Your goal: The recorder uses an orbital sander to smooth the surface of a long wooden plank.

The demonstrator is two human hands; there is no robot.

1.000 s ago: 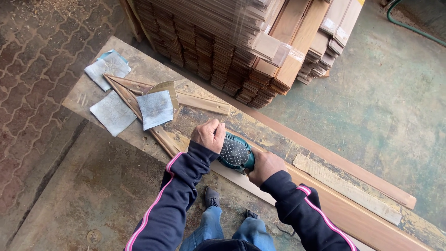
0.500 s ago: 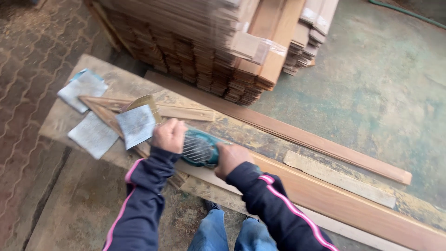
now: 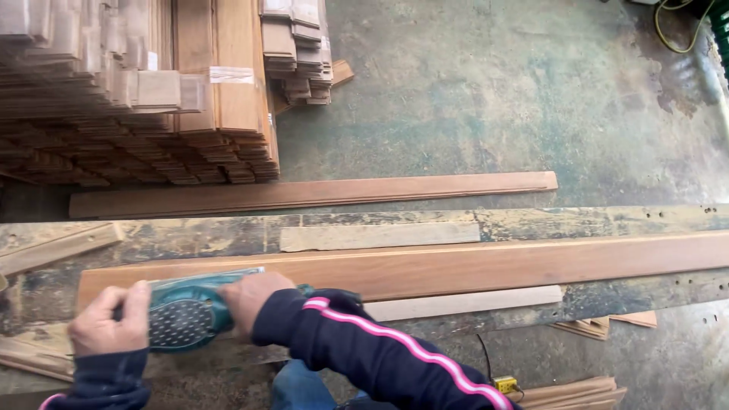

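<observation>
A teal electric sander [image 3: 186, 313] with a perforated grey base rests at the left end of a long reddish wooden board [image 3: 486, 263] on the worn workbench [image 3: 607, 220]. My left hand [image 3: 108, 320] grips the sander's left side. Around its right side wraps my right hand [image 3: 250, 298], the dark sleeve with a pink stripe reaching back toward me. A thin pale strip [image 3: 463, 302] lies along the board's near edge.
A tall stack of wooden slats [image 3: 137, 99] stands at the back left. A long reddish plank [image 3: 311, 193] lies beyond the bench. A short pale board [image 3: 380, 236] lies on the bench. Offcuts [image 3: 600, 325] and a small yellow plug [image 3: 503, 384] lie near the front.
The view has swung to the right, so the sandpaper sheets at the left are out of sight. Both hands still hold the sander, now set at the left end of the long board.
</observation>
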